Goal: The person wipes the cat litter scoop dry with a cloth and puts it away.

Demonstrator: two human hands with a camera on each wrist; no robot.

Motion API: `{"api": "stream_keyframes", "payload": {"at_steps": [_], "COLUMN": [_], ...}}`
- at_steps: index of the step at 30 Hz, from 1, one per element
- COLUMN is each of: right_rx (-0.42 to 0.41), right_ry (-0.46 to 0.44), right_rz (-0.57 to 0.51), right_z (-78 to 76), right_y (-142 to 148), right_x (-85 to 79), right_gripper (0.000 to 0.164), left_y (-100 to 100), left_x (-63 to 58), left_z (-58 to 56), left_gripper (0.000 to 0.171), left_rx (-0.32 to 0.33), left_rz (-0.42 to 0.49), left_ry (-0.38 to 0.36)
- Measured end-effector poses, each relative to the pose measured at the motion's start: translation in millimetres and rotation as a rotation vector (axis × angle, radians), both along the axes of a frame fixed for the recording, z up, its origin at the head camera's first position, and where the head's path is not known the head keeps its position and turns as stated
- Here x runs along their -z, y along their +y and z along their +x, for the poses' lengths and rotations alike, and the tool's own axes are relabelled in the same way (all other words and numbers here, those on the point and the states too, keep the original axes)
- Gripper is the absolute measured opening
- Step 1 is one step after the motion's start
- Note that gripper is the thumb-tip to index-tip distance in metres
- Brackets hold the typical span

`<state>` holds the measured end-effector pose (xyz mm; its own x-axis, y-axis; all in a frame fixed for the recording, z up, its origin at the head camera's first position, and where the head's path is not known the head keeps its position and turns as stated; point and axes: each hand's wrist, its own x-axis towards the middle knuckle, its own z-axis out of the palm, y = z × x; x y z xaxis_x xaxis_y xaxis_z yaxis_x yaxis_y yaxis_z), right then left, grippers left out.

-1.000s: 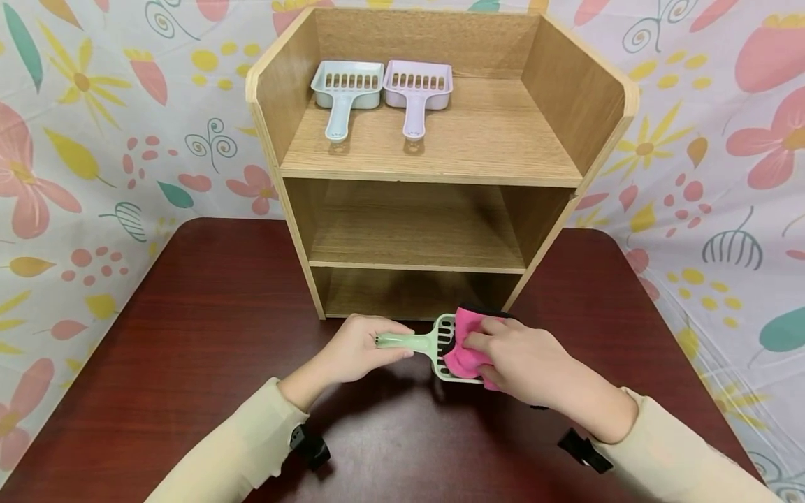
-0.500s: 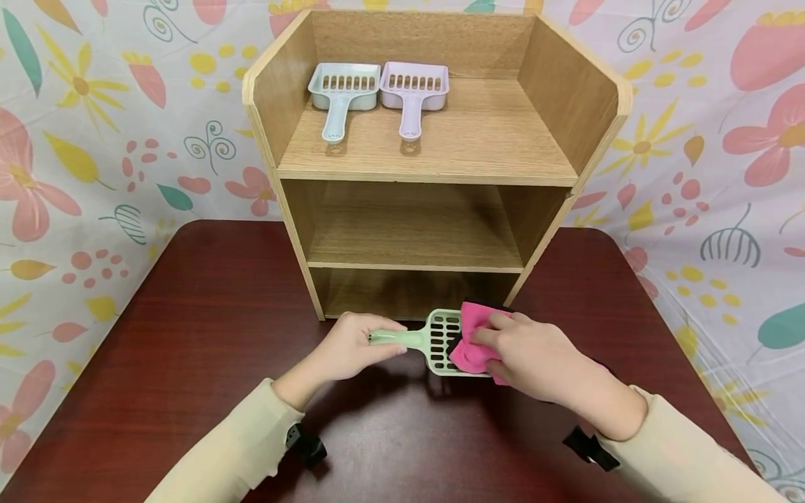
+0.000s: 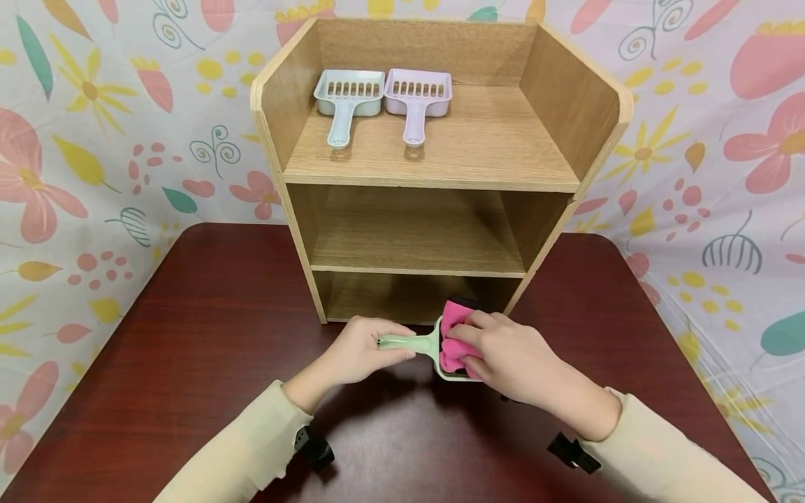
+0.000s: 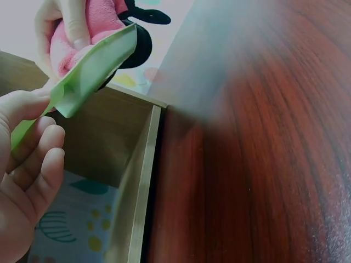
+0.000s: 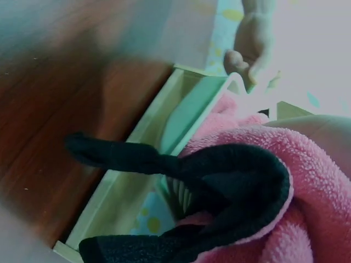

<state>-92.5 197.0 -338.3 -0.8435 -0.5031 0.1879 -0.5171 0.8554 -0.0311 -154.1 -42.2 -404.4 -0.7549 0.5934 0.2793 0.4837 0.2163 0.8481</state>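
Observation:
A green slotted litter scoop (image 3: 428,345) is held above the table in front of the shelf. My left hand (image 3: 358,353) grips its handle between thumb and fingers. My right hand (image 3: 512,356) holds a bunched pink cloth (image 3: 454,349) with black trim and presses it into the scoop's pan, hiding most of the slots. In the left wrist view the green scoop (image 4: 93,74) is seen side-on, with the pink cloth (image 4: 101,22) inside its rim. Fuzzy pink cloth (image 5: 296,164) and its black edging fill much of the right wrist view.
A wooden shelf unit (image 3: 434,181) stands at the back of the dark red table (image 3: 220,300). On its top level, a light blue scoop (image 3: 342,115) and a lilac scoop (image 3: 416,112) lie side by side at the left. Patterned cloth walls surround the table.
My right hand first slid the cloth outward, baring more slots, then moved back left toward the handle, covering them again. My left hand keeps its grip on the scoop, which shifted only slightly.

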Motion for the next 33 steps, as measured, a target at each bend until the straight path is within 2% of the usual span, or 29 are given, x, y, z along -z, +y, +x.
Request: {"api": "stream_keyframes", "payload": {"at_steps": [3, 10, 17, 21, 27, 33], "right_rx": [0.029, 0.112, 0.139, 0.111, 0.005, -0.070], "right_ry": [-0.022, -0.129, -0.182, -0.133, -0.040, -0.074], "right_rz": [0.020, 0.076, 0.105, 0.093, 0.033, 0.033], "right_z": [0.2, -0.5, -0.9, -0.5, 0.6, 3.5], "right_y": [0, 5, 12, 15, 12, 11], "right_x": [1.1, -3.0, -7.5, -5.1, 3.0, 4.2], "right_gripper": [0.035, 0.035, 0.035, 0.035, 0.038, 0.034], "left_y": [-1, -3, -5, -7, -6, -5], "left_x": [1.0, -2.5, -2.5, -3.0, -2.1, -2.7], "left_z": [-0.2, 0.1, 0.0, 0.0, -1.2, -0.7], "left_gripper": [0.023, 0.023, 0.024, 0.024, 0.023, 0.023], "left_rx": [0.006, -0.001, -0.006, -0.017, -0.006, -0.025], "left_rz": [-0.001, -0.030, -0.048, -0.033, -0.007, -0.031], "left_ry": [-0.005, 0.049, 0.053, 0.043, 0.030, 0.029]}}
